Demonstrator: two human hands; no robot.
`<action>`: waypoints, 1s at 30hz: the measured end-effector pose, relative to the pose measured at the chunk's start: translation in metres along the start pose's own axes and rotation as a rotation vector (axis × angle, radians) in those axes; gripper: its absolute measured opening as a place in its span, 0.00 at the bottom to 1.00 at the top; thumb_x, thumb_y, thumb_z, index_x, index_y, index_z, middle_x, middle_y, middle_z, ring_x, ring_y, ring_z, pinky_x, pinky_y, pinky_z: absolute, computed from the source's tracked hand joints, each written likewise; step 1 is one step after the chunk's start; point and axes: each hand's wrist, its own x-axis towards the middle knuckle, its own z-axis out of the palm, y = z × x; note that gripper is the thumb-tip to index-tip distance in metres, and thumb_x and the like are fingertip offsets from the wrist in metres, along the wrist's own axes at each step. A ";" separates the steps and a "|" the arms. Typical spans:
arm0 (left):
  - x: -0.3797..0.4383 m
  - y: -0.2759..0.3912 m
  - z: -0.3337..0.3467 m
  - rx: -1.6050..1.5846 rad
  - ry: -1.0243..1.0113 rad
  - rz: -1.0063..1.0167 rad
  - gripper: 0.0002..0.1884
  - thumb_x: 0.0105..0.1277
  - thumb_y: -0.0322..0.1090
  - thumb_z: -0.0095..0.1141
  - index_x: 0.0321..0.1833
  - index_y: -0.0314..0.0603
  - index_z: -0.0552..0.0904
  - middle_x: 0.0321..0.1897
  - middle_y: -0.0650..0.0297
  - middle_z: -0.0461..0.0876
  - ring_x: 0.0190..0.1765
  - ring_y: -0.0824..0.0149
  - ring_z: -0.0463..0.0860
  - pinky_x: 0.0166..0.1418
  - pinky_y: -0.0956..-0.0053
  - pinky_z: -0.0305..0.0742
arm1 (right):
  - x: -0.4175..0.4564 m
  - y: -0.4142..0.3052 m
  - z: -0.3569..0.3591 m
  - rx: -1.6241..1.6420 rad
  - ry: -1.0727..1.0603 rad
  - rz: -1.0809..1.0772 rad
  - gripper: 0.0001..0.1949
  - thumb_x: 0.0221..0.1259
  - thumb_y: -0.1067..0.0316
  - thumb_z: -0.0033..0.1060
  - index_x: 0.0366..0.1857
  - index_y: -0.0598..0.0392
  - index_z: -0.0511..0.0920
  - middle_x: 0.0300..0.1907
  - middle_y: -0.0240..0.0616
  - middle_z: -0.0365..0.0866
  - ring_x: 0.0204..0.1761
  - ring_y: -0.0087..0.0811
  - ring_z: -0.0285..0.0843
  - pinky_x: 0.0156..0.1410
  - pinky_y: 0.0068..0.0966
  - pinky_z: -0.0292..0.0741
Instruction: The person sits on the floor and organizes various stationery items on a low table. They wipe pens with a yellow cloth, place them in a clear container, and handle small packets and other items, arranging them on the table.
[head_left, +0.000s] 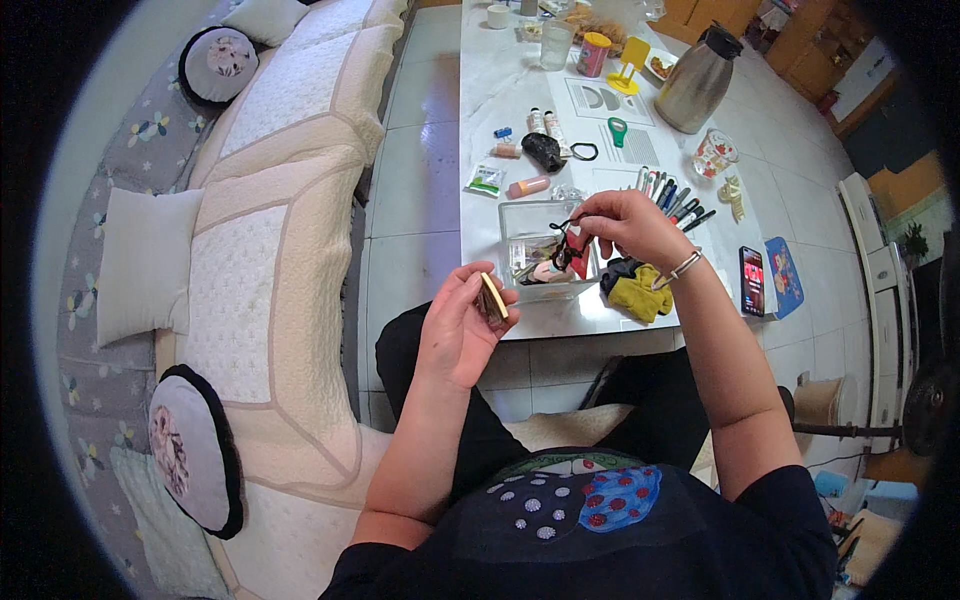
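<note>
My left hand (461, 319), off the table's near edge, holds a small flat gold-edged object (492, 298) between thumb and fingers; its exact kind is unclear. Over a clear plastic box (514, 217), my right hand (626, 225) pinches a tangled black cord (566, 238). The cord's lower end hangs into the box and partly hides what lies there. Inside the box are a red piece (578, 259) and several small packets and items, hard to tell apart. Just right of the box lies a bundle of mustard-yellow and dark cloth (641, 291), below my right wrist.
Behind the box are a pink-capped bottle (529, 186), a black bundle (544, 151), green-handled scissors (617, 131) and a row of pens (675, 201). A steel thermos jug (696, 82) stands at the right. A phone (752, 281) lies by the table's right edge; a sofa (300, 187) is leftward.
</note>
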 end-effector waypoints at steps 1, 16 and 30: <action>-0.001 -0.001 0.003 -0.003 0.000 -0.013 0.11 0.69 0.36 0.52 0.50 0.42 0.73 0.36 0.65 0.79 0.35 0.71 0.80 0.36 0.75 0.78 | -0.005 -0.002 -0.001 0.077 0.010 0.003 0.10 0.63 0.69 0.54 0.42 0.64 0.78 0.29 0.35 0.84 0.22 0.17 0.76 0.26 0.14 0.72; 0.032 -0.023 0.035 0.301 -0.087 -0.205 0.14 0.65 0.36 0.58 0.52 0.46 0.76 0.36 0.68 0.80 0.33 0.74 0.79 0.29 0.80 0.72 | -0.038 -0.007 0.012 0.697 0.069 -0.043 0.08 0.69 0.66 0.50 0.44 0.57 0.77 0.30 0.31 0.81 0.25 0.17 0.75 0.28 0.14 0.73; 0.051 -0.020 0.040 0.701 0.090 0.173 0.10 0.58 0.28 0.59 0.43 0.40 0.78 0.34 0.67 0.77 0.28 0.77 0.76 0.24 0.82 0.68 | -0.027 0.041 0.016 1.002 0.206 0.000 0.10 0.68 0.63 0.51 0.47 0.54 0.73 0.37 0.32 0.80 0.34 0.23 0.80 0.37 0.22 0.79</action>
